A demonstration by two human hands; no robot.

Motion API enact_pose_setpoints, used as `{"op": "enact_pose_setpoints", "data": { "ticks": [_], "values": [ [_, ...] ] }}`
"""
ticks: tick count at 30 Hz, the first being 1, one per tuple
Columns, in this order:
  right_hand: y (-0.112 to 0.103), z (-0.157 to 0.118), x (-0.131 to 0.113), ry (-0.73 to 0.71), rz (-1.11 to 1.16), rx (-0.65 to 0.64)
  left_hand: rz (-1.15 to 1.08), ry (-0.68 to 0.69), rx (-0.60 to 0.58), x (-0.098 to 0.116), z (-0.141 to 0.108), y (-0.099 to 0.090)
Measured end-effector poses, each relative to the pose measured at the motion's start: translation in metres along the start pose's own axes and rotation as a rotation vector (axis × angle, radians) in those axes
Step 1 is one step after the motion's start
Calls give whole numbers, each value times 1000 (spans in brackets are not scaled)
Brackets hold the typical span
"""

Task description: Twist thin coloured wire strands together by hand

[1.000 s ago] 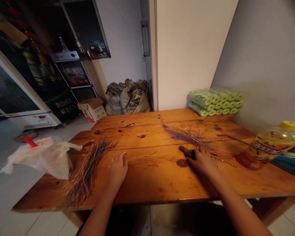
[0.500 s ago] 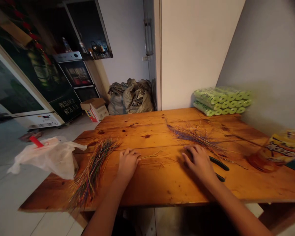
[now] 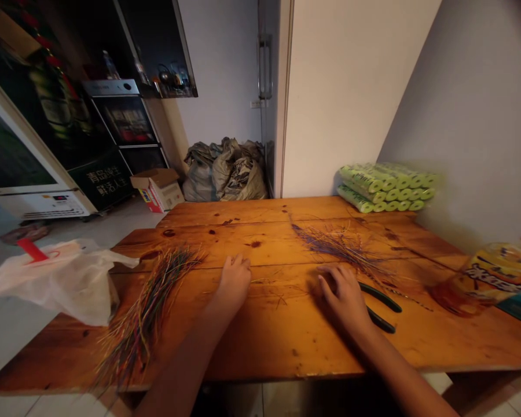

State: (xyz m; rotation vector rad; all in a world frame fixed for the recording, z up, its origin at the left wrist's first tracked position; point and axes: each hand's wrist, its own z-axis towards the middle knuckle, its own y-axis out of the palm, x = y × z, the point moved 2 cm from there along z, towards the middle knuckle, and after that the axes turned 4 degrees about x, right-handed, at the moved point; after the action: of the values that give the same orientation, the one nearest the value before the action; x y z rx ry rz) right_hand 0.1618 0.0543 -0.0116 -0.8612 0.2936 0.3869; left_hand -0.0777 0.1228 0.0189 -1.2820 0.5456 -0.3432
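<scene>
My left hand [image 3: 237, 279] is low over the middle of the wooden table, its fingers curled together. Whatever they hold, if anything, is hidden. A few thin yellow wires [image 3: 260, 281] lie just right of it. My right hand [image 3: 342, 289] rests with thumb and fingers apart beside a pair of pliers with dark green handles [image 3: 384, 299]; the hand hides the pliers' head. Left of my left hand lies a thick bundle of multicoloured wires [image 3: 150, 310]. Beyond my right hand, a looser pile of purple and yellowish wires [image 3: 330, 240] is spread out.
A white plastic bag [image 3: 76, 281] sits at the table's left edge. On the right a bottle of reddish-brown drink [image 3: 481, 281] lies tilted. Green-wrapped rolls [image 3: 386, 185] are stacked at the far right. Past the table are grey sacks [image 3: 228, 171] and a cardboard box [image 3: 158, 188].
My left hand has shifted slightly forward and its fingers have drawn together. My right hand moved a little, still beside the pliers. The camera view has shifted slightly.
</scene>
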Motion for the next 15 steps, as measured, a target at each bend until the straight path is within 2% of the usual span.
{"op": "enact_pose_setpoints", "data": {
  "ticks": [7,12,15],
  "values": [
    [-3,3,-3,6,85,74,-98,-37,164,-12,-2,4],
    [-4,5,-7,18,253,120,-113,-151,363,-20,-9,-13],
    [-4,6,-7,72,344,145,-222,-265,495,-25,-17,-26]
  ]
}}
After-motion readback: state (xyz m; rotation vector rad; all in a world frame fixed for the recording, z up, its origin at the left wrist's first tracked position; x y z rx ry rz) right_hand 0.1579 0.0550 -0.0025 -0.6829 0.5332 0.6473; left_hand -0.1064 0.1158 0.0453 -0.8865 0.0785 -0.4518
